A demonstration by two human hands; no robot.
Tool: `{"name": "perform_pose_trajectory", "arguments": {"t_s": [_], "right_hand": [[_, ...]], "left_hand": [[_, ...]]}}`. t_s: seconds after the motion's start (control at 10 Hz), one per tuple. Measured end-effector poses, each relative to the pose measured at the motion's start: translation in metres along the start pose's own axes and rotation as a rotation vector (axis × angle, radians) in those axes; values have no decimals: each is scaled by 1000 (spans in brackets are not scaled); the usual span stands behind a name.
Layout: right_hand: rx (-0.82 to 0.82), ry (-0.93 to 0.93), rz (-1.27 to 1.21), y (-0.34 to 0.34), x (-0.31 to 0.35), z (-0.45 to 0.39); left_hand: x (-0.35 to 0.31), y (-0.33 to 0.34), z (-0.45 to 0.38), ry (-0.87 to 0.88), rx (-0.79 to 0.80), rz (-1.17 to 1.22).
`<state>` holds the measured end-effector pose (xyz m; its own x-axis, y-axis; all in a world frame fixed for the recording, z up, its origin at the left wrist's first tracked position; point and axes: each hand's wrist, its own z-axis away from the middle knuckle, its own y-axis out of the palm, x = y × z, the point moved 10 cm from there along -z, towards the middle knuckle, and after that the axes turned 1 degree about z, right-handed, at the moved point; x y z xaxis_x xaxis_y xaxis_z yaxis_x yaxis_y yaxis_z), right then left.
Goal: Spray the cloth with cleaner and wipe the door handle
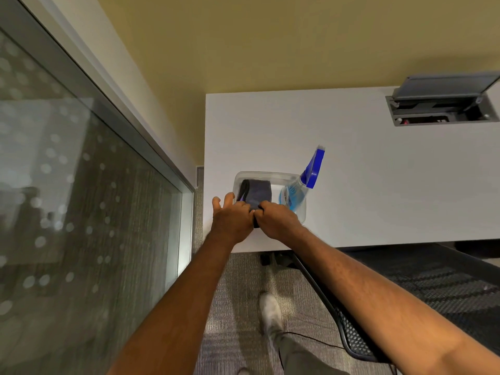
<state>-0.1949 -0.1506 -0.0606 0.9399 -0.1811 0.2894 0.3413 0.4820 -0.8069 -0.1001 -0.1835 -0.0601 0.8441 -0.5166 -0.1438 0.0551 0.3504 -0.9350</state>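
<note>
A folded dark grey cloth (257, 192) lies in a clear plastic tray (270, 175) near the front left corner of a white table (378, 185). A spray bottle (305, 180) with blue liquid and a blue trigger head leans in the tray's right side. My right hand (276, 220) is closed on the cloth's near edge. My left hand (230, 217) rests at the cloth's near left edge, thumb and fingers spread, touching it. No door handle is in view.
A frosted glass panel in a metal frame (108, 104) runs along the left. An open cable box (441, 104) is set into the table at the far right. A black mesh chair (433, 288) stands under the table's front edge. Below are carpet and my shoe (270, 312).
</note>
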Motion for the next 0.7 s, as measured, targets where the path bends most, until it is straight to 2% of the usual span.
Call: {"name": "perform_pose_trajectory", "arguments": {"t_s": [0.2,0.3,0.4,0.5,0.6,0.7], "right_hand": [[32,10,11,3,-2,-3],[-13,-16,-23,1,1,2],[-88,-16,-94,-6,1,7],[-185,52,-241,-16,5,17],[-288,26,-228,-27,17,23],[-324,-53,-169,-28,37,32]], "left_hand": [[-5,0,2,12,-12,-6],[-15,-22,13,80,-144,22],[-11,-26,19,60,-191,124],[2,-12,38,-45,-73,352],[16,-18,55,-126,-142,376],[34,-20,80,-202,-187,322]]}}
